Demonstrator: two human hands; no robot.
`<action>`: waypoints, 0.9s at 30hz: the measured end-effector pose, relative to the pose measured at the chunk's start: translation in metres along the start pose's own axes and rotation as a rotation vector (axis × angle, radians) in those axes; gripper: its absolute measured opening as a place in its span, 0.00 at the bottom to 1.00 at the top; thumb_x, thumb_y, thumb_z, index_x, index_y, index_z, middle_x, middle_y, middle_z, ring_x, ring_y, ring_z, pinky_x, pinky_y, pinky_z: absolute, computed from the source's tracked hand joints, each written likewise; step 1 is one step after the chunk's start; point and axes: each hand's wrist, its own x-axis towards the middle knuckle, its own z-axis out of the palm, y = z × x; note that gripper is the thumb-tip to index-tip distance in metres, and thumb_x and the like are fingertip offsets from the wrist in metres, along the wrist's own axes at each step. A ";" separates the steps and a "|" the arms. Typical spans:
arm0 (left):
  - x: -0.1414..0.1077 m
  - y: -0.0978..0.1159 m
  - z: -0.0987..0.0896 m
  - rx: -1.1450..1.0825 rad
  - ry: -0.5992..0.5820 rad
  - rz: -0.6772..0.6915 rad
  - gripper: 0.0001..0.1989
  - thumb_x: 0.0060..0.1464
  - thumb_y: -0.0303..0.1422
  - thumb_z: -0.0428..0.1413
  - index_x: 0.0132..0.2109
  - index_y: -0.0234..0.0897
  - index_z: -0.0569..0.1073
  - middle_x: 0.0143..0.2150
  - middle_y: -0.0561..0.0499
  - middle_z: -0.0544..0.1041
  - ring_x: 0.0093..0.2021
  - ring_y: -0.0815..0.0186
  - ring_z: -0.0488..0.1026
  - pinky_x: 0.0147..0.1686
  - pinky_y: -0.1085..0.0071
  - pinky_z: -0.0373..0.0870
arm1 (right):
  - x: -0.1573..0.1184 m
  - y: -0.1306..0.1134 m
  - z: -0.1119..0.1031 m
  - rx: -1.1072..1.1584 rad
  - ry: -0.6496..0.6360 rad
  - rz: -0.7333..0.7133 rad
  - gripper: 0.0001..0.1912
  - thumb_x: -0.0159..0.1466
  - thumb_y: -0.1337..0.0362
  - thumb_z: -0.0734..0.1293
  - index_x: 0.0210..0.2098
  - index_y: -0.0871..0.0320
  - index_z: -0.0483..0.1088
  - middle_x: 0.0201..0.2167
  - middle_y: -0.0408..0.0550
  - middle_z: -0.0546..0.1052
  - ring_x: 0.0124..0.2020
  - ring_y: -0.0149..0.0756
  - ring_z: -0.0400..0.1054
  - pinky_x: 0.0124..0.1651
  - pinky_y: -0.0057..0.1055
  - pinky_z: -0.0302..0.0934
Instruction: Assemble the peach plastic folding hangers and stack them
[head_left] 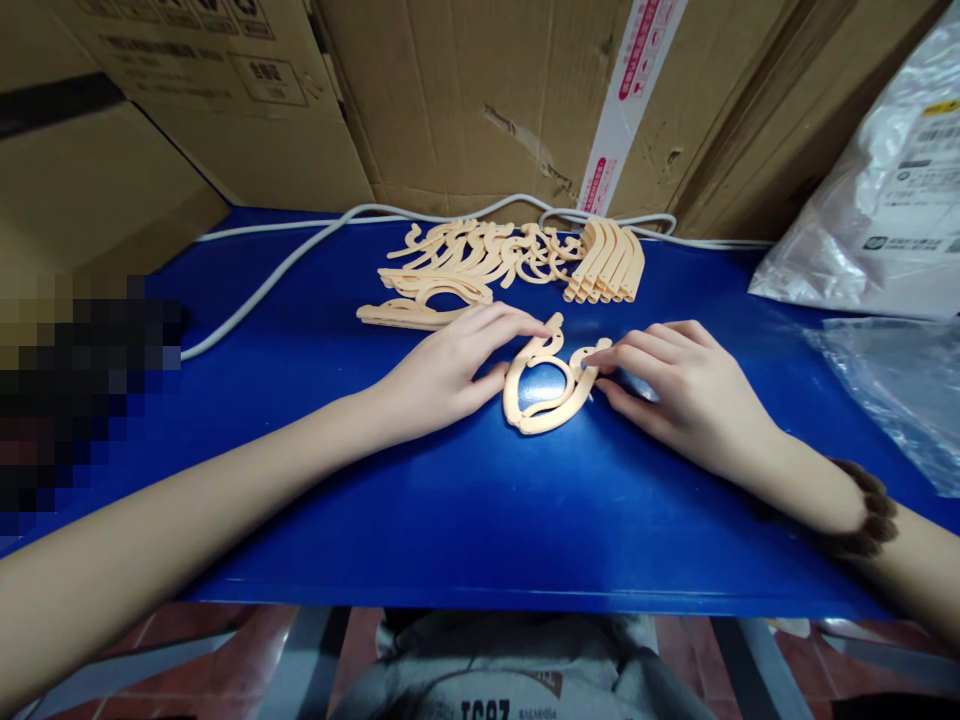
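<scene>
Left fingers (525, 321) and right fingers (624, 357) both hold the peach curved piece (512, 395) between them, best pressed flat with light, even force.

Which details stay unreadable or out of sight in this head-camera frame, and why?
All in the head view:
- Object at the left edge: masked by pixelation.
- Count of loose curved pieces behind the hands: small, overlapping.
- Whether the right hand's thumb touches the curved cream assembly: too small.
- Fine print on the cardboard box: blurred.
- Shirt: cut off by the bottom edge.
</scene>
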 end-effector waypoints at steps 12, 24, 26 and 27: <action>-0.003 0.005 0.004 0.007 -0.047 0.023 0.27 0.58 0.36 0.60 0.62 0.38 0.63 0.62 0.42 0.68 0.64 0.55 0.62 0.66 0.55 0.56 | 0.003 -0.005 0.003 0.214 -0.093 -0.058 0.34 0.63 0.42 0.65 0.60 0.58 0.64 0.60 0.58 0.70 0.60 0.50 0.64 0.63 0.53 0.52; -0.004 0.010 0.004 0.123 -0.117 -0.002 0.41 0.53 0.51 0.61 0.65 0.34 0.59 0.60 0.38 0.71 0.55 0.51 0.70 0.54 0.57 0.67 | 0.004 -0.007 0.002 0.323 -0.065 -0.031 0.35 0.62 0.44 0.66 0.60 0.59 0.63 0.58 0.59 0.69 0.56 0.48 0.65 0.55 0.45 0.62; -0.004 0.011 0.001 0.153 -0.089 0.034 0.40 0.54 0.51 0.61 0.65 0.34 0.59 0.57 0.39 0.72 0.53 0.53 0.70 0.53 0.58 0.67 | 0.004 -0.005 -0.001 0.324 -0.009 0.091 0.29 0.65 0.45 0.64 0.56 0.59 0.67 0.51 0.57 0.73 0.49 0.46 0.69 0.50 0.42 0.64; -0.004 0.011 -0.001 0.177 -0.071 0.057 0.39 0.55 0.50 0.60 0.65 0.33 0.59 0.57 0.39 0.72 0.54 0.53 0.70 0.54 0.58 0.67 | 0.003 -0.003 -0.002 0.330 0.014 0.170 0.27 0.66 0.46 0.63 0.55 0.58 0.68 0.47 0.55 0.74 0.46 0.44 0.69 0.47 0.40 0.64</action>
